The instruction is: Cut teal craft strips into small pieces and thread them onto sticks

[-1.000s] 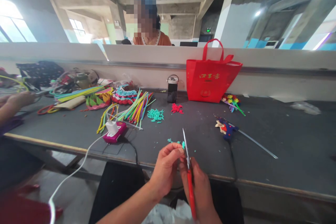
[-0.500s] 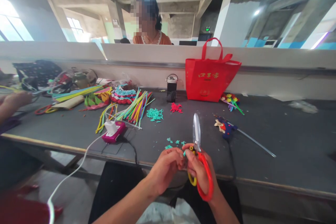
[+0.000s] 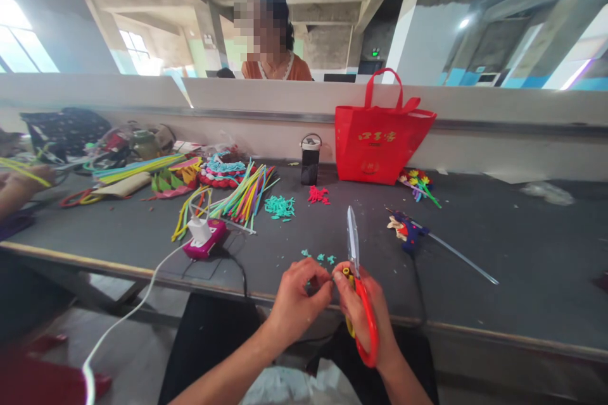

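Note:
My right hand (image 3: 363, 307) grips red-handled scissors (image 3: 357, 278) with the closed blades pointing up and away over the dark table (image 3: 498, 247). My left hand (image 3: 297, 300) is pinched closed right beside it, fingertips touching the right hand's fingers; what it pinches is too small to name. Small teal scraps (image 3: 319, 257) lie on the table just beyond both hands.
Teal pieces (image 3: 280, 206), red pieces (image 3: 319, 195), a bundle of coloured pipe cleaners (image 3: 244, 196), a pink power strip with charger (image 3: 205, 237), a black bottle (image 3: 311, 160), a red bag (image 3: 377, 136) and a glue gun (image 3: 409, 231) lie about. Another person's hand (image 3: 21, 180) works at left; a person sits opposite.
The scissors turned from edge-on to showing their handle loops, then shifted slightly down. My hands stayed together at the table's near edge.

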`<state>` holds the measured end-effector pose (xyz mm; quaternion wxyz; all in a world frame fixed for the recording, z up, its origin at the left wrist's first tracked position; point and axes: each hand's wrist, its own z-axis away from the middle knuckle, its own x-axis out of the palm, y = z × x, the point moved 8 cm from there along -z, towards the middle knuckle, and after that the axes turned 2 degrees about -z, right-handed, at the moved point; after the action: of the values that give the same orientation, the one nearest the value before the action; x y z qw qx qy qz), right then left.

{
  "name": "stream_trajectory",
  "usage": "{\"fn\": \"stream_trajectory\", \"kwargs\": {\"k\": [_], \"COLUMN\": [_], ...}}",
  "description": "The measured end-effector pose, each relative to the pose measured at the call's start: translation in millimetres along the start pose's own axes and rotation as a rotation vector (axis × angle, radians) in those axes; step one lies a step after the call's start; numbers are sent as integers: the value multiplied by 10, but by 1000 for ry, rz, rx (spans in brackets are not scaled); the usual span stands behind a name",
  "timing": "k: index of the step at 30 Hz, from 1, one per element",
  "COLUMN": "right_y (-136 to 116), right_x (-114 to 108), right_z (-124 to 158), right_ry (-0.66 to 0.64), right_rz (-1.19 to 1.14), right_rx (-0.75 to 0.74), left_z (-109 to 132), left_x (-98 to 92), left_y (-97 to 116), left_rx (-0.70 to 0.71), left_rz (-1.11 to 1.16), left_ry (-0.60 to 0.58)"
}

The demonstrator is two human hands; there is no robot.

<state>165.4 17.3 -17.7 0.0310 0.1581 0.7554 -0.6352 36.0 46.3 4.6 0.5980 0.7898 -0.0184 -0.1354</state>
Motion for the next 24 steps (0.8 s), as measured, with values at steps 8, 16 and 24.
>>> {"fn": "stream_trajectory", "kwargs": {"k": [8, 16, 24], "right_y": [16, 105, 174], "right_x": [134, 329, 316], "right_z": [175, 397, 404], "right_ry": [-3, -35, 5], "right_rz": [178, 407, 471], "right_rx": [-82, -12, -12], "left_z": [48, 159, 197], "left_x": [64, 190, 227], "left_y": [-214, -177, -231], "left_rx": [-345, -414, -463], "left_rz": [663, 831, 862], "left_ry": [44, 25, -6]}}
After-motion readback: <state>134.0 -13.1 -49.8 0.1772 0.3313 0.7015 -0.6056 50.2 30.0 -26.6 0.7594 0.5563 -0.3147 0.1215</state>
